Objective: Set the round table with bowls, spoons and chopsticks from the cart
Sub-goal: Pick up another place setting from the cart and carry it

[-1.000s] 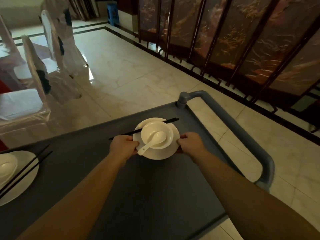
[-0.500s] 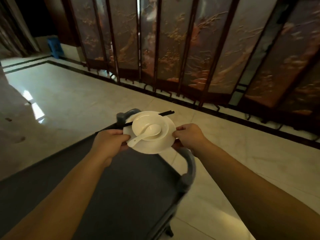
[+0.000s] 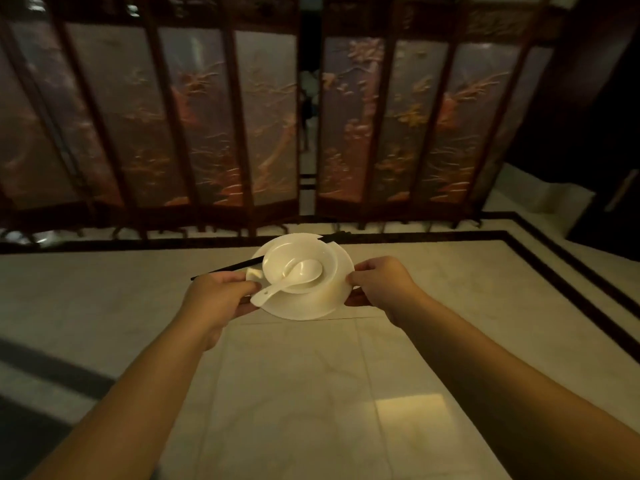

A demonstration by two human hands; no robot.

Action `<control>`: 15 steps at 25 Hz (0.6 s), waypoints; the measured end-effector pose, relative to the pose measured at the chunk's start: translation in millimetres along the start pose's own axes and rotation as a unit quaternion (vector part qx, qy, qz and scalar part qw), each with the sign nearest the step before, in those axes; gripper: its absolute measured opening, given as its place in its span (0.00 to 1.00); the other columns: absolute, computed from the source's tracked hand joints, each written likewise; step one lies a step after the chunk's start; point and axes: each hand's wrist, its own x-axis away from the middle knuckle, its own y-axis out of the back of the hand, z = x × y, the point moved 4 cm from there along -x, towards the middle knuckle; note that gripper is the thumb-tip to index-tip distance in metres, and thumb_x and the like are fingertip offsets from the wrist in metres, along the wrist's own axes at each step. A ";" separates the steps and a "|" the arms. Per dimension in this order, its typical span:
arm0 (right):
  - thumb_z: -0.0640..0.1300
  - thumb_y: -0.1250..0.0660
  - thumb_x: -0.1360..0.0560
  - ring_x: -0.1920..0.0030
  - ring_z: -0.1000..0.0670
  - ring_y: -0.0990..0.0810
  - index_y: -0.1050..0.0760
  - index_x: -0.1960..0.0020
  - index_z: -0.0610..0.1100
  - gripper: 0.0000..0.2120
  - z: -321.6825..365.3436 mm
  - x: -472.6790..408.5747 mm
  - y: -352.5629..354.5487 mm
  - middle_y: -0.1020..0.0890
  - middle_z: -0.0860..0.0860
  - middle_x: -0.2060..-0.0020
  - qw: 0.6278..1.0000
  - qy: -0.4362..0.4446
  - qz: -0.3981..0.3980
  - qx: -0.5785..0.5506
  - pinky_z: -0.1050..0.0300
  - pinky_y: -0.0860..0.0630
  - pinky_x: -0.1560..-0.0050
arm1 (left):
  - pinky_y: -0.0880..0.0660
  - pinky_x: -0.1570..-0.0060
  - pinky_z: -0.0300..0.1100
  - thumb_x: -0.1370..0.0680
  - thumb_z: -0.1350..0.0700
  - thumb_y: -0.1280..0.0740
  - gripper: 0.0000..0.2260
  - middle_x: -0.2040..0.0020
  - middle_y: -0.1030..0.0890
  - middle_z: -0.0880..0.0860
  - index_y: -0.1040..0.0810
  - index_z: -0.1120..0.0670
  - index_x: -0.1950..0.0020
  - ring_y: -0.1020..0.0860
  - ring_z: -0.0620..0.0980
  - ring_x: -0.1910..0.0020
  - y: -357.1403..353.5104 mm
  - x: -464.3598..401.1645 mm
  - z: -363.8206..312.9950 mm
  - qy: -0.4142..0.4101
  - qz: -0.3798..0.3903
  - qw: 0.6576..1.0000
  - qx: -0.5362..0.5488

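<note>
I carry a white plate (image 3: 311, 303) in the air over the marble floor. A white bowl (image 3: 313, 252) sits on the plate, and a white spoon (image 3: 289, 280) lies in it with its handle sticking out toward the left. Black chopsticks (image 3: 228, 267) lie across the plate behind the bowl, their left end jutting past the rim. My left hand (image 3: 216, 296) grips the plate's left edge. My right hand (image 3: 379, 284) pinches its right edge. The round table and the cart are out of view.
A dark wooden folding screen (image 3: 242, 126) with carved panels stands straight ahead, with a narrow gap (image 3: 308, 126) in its middle. The pale marble floor (image 3: 311, 393) has a dark border strip (image 3: 540, 258). A white cloth-covered shape (image 3: 533, 188) sits at the right.
The plate set left the cart top and now hangs over bare floor. My view has swung right: the cart and the chairs have dropped out of sight and the screen faces me.
</note>
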 end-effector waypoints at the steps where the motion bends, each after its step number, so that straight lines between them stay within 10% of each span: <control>1: 0.38 0.28 0.24 0.67 0.50 0.13 0.21 0.46 0.43 0.08 -13.0 -5.4 38.6 0.16 0.46 0.54 1.000 -0.006 -0.028 -0.010 0.59 0.19 0.73 | 0.18 0.67 0.37 0.26 0.64 0.25 0.11 0.52 0.13 0.56 0.16 0.58 0.44 0.13 0.48 0.61 -42.7 -6.3 -2.3 -0.002 0.031 1.000 -0.004; 8: 0.38 0.27 0.24 0.64 0.49 0.12 0.20 0.48 0.43 0.06 -100.6 -17.3 262.0 0.16 0.45 0.53 0.975 -0.068 -0.196 -0.076 0.59 0.17 0.69 | 0.18 0.67 0.38 0.26 0.63 0.26 0.09 0.58 0.12 0.51 0.14 0.50 0.53 0.13 0.47 0.61 -311.8 -25.2 -16.2 -0.028 0.245 0.968 -0.053; 15: 0.37 0.27 0.25 0.59 0.47 0.12 0.18 0.53 0.43 0.03 -182.4 -3.4 430.4 0.15 0.45 0.54 0.896 -0.133 -0.399 -0.141 0.60 0.17 0.67 | 0.19 0.68 0.37 0.26 0.67 0.28 0.14 0.59 0.12 0.53 0.12 0.48 0.63 0.13 0.50 0.61 -584.0 -16.4 -39.0 -0.064 0.496 0.859 -0.110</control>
